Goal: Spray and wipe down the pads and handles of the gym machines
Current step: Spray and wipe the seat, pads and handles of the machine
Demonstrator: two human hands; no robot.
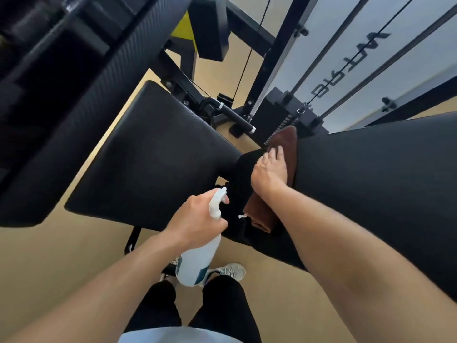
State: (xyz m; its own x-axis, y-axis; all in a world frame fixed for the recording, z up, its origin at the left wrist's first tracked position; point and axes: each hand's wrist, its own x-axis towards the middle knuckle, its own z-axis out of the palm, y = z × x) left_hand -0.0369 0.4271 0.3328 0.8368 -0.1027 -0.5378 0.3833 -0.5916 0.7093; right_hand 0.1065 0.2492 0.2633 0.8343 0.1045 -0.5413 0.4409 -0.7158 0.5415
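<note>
Gym, padded bench (pixel 158 154), weight stack (pixel 279 112) (cable-driven)

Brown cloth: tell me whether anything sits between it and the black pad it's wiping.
Nothing visible does. The right hand presses the brown cloth straight onto the black vinyl pad. The white spray bottle, gripped in the left hand, stays off to the side.
</note>
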